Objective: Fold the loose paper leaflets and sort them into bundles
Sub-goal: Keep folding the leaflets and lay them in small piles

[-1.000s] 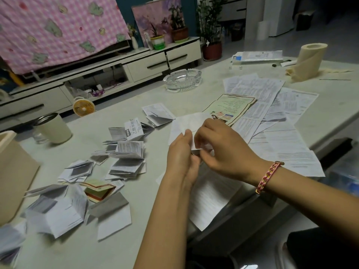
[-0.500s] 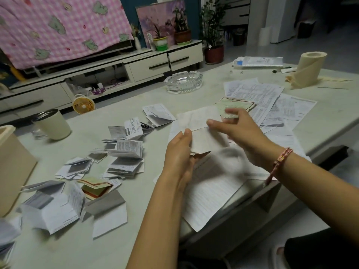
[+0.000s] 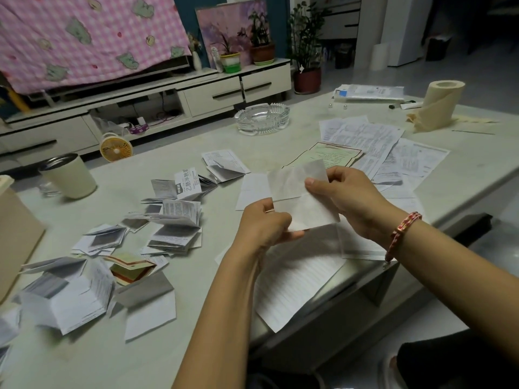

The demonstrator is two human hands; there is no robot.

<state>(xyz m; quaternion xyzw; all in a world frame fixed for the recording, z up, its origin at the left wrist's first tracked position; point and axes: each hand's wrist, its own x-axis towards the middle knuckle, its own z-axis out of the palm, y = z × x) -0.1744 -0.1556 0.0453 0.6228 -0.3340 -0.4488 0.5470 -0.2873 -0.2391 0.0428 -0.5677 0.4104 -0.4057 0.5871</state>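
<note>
The right hand (image 3: pixel 351 200) has drawn back from the far sheets and now has hold of the leaflet (image 3: pixel 300 197), which has come up off the table (image 3: pixel 196 346).

At the far left stands a cardboard box (image 3: pixel 16 234), with a pale cup (image 3: pixel 71 178) just beyond it. Right of those, the folded bundles (image 3: pixel 174 220) lie scattered over the left half of the table, some fanned open, some stacked.

Near the middle, the left hand (image 3: pixel 264 223) has its fingers curled, pinching the leaflet's near left corner. The white leaflet hangs between the two hands, bent along a crease across its middle. The right hand pinches its far right edge between thumb and fingers, a red braided bracelet (image 3: pixel 401 231) on that wrist. Under the hands a larger printed sheet (image 3: pixel 295 282) juts over the table's near edge.

Farther back sits a glass ashtray (image 3: pixel 262 117). To the right, flat unfolded sheets (image 3: pixel 393 153) overlap one another, and a paper roll (image 3: pixel 438 105) stands at the far right.
</note>
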